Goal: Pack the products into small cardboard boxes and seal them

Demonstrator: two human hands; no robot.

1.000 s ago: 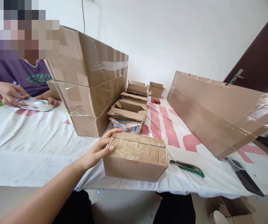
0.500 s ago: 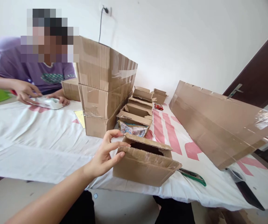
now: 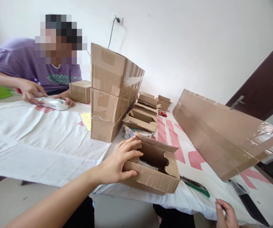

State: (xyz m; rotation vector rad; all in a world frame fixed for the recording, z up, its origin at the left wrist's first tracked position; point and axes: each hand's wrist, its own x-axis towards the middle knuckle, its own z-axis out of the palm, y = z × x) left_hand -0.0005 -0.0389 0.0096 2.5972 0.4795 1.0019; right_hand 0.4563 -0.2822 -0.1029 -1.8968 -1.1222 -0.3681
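Note:
My left hand [image 3: 123, 160] grips the left end of an open cardboard box [image 3: 153, 182], thumb on the front wall and fingers spread over the left flap. Inside lies a greyish printed item [image 3: 148, 164], mostly hidden. The box's back flap stands up. My right hand [image 3: 225, 213] enters at the bottom right, fingers curled together, with nothing visible in them; the frame cuts it off. Between that hand and the box lies a green-handled tool [image 3: 195, 186], perhaps a cutter. Behind the box is a colourful printed packet [image 3: 131, 132].
Taped boxes [image 3: 108, 104] are stacked left of a row of open boxes [image 3: 141, 117]. A large cardboard panel [image 3: 217, 129] stands at right, near a clear plastic cup [image 3: 239, 186]. Across the cloth-covered table [image 3: 62, 148], a person in purple [image 3: 20, 63] handles a white object [image 3: 55, 103].
The box's flaps have opened wider, showing the item inside. My left hand has shifted right along with the box. My right hand has come into view, and the whole view has shifted slightly.

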